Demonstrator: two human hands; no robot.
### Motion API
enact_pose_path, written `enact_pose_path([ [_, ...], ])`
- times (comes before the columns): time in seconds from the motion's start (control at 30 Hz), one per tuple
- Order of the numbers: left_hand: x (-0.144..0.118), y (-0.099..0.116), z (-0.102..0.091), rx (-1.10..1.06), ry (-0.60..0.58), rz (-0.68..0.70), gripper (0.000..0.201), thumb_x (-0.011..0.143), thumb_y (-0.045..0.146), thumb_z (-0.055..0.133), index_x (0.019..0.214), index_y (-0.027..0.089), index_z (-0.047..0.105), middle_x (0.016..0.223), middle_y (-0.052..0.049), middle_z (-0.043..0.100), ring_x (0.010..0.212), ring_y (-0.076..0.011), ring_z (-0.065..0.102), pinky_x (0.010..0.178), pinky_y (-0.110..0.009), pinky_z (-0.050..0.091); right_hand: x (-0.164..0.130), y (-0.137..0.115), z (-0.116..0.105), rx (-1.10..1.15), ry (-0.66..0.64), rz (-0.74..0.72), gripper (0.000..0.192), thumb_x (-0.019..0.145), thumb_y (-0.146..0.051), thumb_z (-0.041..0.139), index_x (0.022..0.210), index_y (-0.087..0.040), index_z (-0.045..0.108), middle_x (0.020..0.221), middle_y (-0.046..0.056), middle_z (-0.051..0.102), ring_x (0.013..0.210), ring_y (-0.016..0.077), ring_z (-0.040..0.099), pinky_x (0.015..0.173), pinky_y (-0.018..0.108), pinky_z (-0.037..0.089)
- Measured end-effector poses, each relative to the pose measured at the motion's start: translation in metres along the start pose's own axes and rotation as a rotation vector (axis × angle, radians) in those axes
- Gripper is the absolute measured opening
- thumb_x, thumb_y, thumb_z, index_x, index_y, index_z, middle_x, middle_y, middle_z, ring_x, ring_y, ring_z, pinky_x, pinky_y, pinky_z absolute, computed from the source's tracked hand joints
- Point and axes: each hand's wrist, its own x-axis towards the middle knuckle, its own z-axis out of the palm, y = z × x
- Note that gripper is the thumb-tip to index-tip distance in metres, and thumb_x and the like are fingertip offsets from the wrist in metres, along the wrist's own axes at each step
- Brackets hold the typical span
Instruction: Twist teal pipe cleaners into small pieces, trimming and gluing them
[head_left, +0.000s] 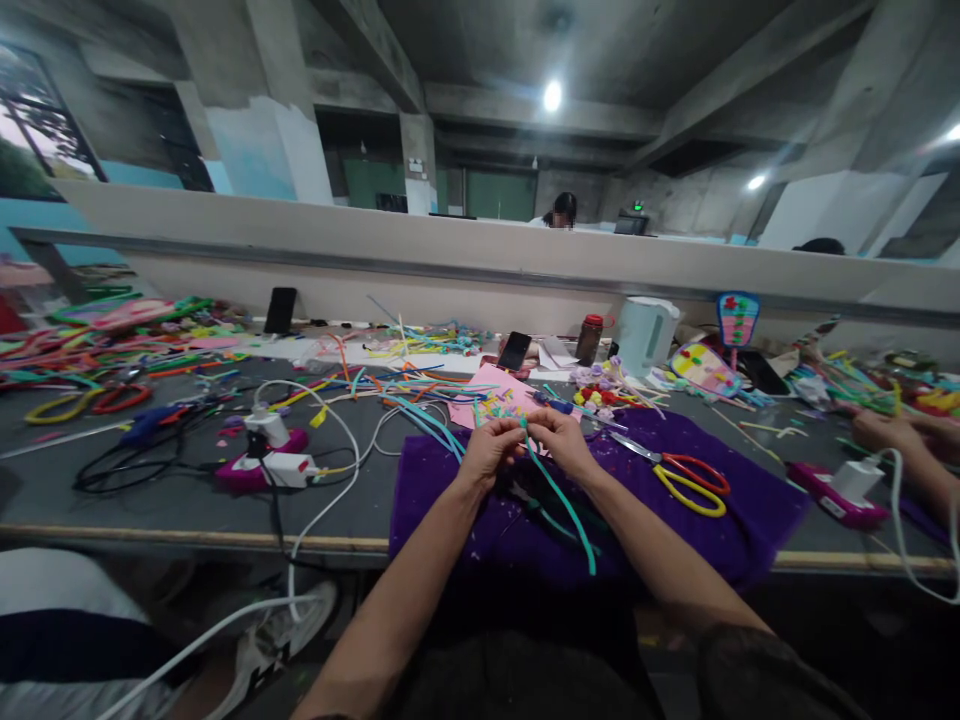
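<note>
Head view: left hand (pixel 489 452) and right hand (pixel 561 440) meet above purple fuzzy cloth (pixel 720 530) on grey counter (pixel 150 490), both grips pinched on thin teal chenille stem (pixel 559 495). Upper end bent between fingertips, long tail hanging loose: shaping looks early. Red-and-yellow scissors (pixel 686 478) lie untouched beside right hand. Pink paper sheet (pixel 491 392) beyond hands.

Workbench layout, seen from above the hands

Scissors (pixel 686 478) lie on the cloth (pixel 750 520) at centre right; kettle (pixel 646 335) behind them; power strip (pixel 262 468) on the table (pixel 150 500) at left.
</note>
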Motion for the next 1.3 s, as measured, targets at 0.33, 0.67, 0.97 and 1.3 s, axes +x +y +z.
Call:
enact_pose_path([
  [0.33, -0.004, 0.004, 0.001, 0.039, -0.017, 0.006, 0.029, 0.059, 0.026, 0.07, 0.08, 0.013, 0.056, 0.061, 0.0, 0.06, 0.047, -0.0097, 0.057, 0.037, -0.016, 0.038, -0.001, -0.003, -0.01, -0.086, -0.113, -0.039, 0.016, 0.071, -0.026, 0.056, 0.079, -0.015, 0.064, 0.063, -0.002, 0.058, 0.053, 0.0085, 0.046, 0.051, 0.021, 0.034],
  [0.67, 0.001, 0.008, -0.006, -0.318, -0.038, -0.206, 0.021, 0.062, 0.016, 0.069, 0.077, 0.015, 0.054, 0.059, 0.003, 0.056, 0.045, -0.0054, 0.054, 0.035, -0.012, 0.036, -0.004, -0.014, -0.014, -0.186, -0.246, -0.149, 0.027, 0.074, -0.029, 0.058, 0.099, -0.018, 0.063, 0.084, 0.002, 0.061, 0.064, 0.0108, 0.053, 0.052, 0.02, 0.037],
  [0.97, 0.002, 0.008, -0.003, -0.379, -0.014, -0.214, 0.017, 0.066, 0.02, 0.067, 0.07, 0.013, 0.053, 0.055, 0.003, 0.052, 0.04, -0.0025, 0.046, 0.032, -0.01, 0.03, 0.0, 0.0, -0.007, -0.479, -0.122, -0.526, 0.028, 0.08, -0.023, 0.05, 0.108, -0.021, 0.058, 0.091, 0.005, 0.062, 0.079, 0.0152, 0.056, 0.068, 0.028, 0.045],
  [1.3, -0.002, 0.01, -0.001, -0.368, -0.033, -0.218, 0.024, 0.064, 0.024, 0.069, 0.065, 0.013, 0.048, 0.05, 0.006, 0.045, 0.036, 0.0006, 0.035, 0.03, -0.008, 0.022, 0.0, 0.006, -0.006, -0.723, -0.036, -0.669, 0.025, 0.082, -0.027, 0.049, 0.104, -0.019, 0.059, 0.093, 0.009, 0.064, 0.088, 0.0193, 0.057, 0.079, 0.033, 0.044],
])
